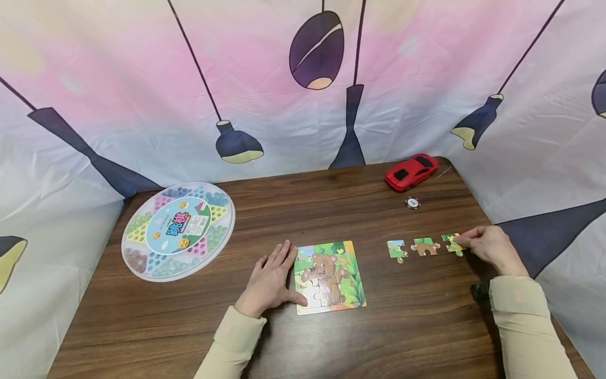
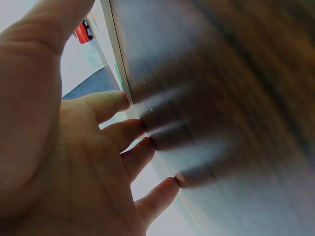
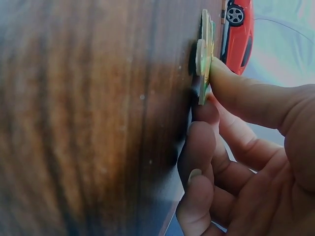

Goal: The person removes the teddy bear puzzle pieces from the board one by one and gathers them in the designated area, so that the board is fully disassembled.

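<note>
Green-and-yellow, a jigsaw piece (image 1: 451,243) sits pinched between our right hand's (image 1: 490,247) thumb and fingers, near the worktop's (image 1: 402,337) right edge; our left hand (image 1: 272,279), fingers apart, touches the bear puzzle's (image 1: 327,275) left edge, worktop stretching between.

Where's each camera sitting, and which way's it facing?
Head: worn on the head, facing forward and down at the wooden table; left hand, right hand and sleeves show.
Left wrist: worn there, facing palm and table; only that hand shows.
Right wrist: worn there, facing a pinched jigsaw piece; only that hand shows.
Shared by head and right wrist: that piece and the red toy car.
</note>
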A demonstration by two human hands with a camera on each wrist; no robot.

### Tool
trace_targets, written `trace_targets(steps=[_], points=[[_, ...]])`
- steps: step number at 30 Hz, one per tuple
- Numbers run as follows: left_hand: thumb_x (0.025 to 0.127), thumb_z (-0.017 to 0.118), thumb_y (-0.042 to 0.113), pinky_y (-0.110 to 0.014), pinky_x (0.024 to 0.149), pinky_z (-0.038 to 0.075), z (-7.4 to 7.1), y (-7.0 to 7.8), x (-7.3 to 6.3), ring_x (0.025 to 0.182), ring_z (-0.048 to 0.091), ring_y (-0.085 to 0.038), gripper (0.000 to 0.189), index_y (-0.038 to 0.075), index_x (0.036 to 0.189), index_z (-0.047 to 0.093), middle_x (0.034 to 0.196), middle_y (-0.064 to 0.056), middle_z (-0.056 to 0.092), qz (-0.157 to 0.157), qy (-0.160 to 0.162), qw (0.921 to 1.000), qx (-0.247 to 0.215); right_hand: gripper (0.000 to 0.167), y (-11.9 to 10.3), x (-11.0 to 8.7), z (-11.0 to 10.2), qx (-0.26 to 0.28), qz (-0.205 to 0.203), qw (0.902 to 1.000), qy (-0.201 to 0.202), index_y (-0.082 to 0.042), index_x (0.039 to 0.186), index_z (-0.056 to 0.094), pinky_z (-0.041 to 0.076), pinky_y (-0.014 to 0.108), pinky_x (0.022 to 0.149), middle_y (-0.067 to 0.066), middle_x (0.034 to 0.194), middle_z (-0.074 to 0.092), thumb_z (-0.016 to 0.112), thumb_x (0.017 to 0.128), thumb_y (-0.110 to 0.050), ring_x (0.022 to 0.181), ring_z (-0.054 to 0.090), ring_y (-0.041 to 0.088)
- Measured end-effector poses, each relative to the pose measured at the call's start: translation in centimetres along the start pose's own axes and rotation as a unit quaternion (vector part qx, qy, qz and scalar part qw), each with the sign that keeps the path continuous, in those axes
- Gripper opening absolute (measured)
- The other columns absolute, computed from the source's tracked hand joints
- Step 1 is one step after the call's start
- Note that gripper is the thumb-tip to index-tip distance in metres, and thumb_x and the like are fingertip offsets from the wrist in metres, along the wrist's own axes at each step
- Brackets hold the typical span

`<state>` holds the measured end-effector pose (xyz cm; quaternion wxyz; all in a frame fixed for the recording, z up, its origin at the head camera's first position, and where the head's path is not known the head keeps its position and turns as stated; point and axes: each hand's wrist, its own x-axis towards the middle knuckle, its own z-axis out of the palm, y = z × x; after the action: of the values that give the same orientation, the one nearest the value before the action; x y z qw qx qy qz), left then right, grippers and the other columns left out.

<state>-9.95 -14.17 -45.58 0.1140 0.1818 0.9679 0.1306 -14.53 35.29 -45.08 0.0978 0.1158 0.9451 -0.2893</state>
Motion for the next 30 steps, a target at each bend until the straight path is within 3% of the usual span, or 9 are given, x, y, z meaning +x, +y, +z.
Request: trace_targets(steps=[11, 20, 25, 30], points=[[0.059, 0.08, 0.065, -0.057, 0.109, 0.024, -0.1, 0.0, 0.1, 0.147, 0.016, -0.029, 0.121, 0.008, 0.153, 0.029, 0.16, -0.013, 0.018, -0.001, 0.001, 1.0, 0.005, 0.044, -0.2, 0.1, 0.0, -0.004, 0.015, 0.9999, -0.006, 0.003, 0.098, 0.068, 0.042, 0.036, 0.065, 0.022, 0.098, 0.062, 0.064, 0.091, -0.041, 0.085, 0.055, 0.033], [0.058, 0.081, 0.064, -0.058, 0.108, 0.026, -0.1, 0.1, 0.0, 0.147, 0.017, -0.03, 0.121, 0.007, 0.153, 0.031, 0.16, -0.014, 0.019, 0.004, 0.004, 1.0, 0.005, 0.057, -0.1, -0.5, 0.1, 0.0, -0.022, 0.9998, 0.005, 0.006, 0.102, 0.064, 0.044, 0.036, 0.061, 0.016, 0.087, 0.065, 0.057, 0.094, -0.049, 0.076, 0.06, 0.028], [0.058, 0.081, 0.064, -0.057, 0.108, 0.026, -0.1, 0.0, 0.0, 0.146, 0.018, -0.03, 0.121, 0.006, 0.152, 0.032, 0.16, -0.014, 0.02, 0.004, 0.004, 1.0, 0.006, 0.056, -1.7, -1.6, 0.5, -0.009, -0.045, 0.9983, 0.035, 0.006, 0.104, 0.063, 0.043, 0.035, 0.058, 0.017, 0.087, 0.065, 0.055, 0.096, -0.049, 0.072, 0.059, 0.026], [0.059, 0.08, 0.064, -0.057, 0.108, 0.026, -0.1, 0.0, 0.0, 0.146, 0.018, -0.031, 0.12, 0.007, 0.153, 0.032, 0.16, -0.014, 0.02, 0.003, 0.004, 1.0, 0.005, 0.056, -5.0, -2.8, 1.1, -0.003, -0.081, 0.9944, 0.068, 0.004, 0.109, 0.062, 0.042, 0.033, 0.056, 0.015, 0.087, 0.066, 0.056, 0.095, -0.051, 0.066, 0.059, 0.02]])
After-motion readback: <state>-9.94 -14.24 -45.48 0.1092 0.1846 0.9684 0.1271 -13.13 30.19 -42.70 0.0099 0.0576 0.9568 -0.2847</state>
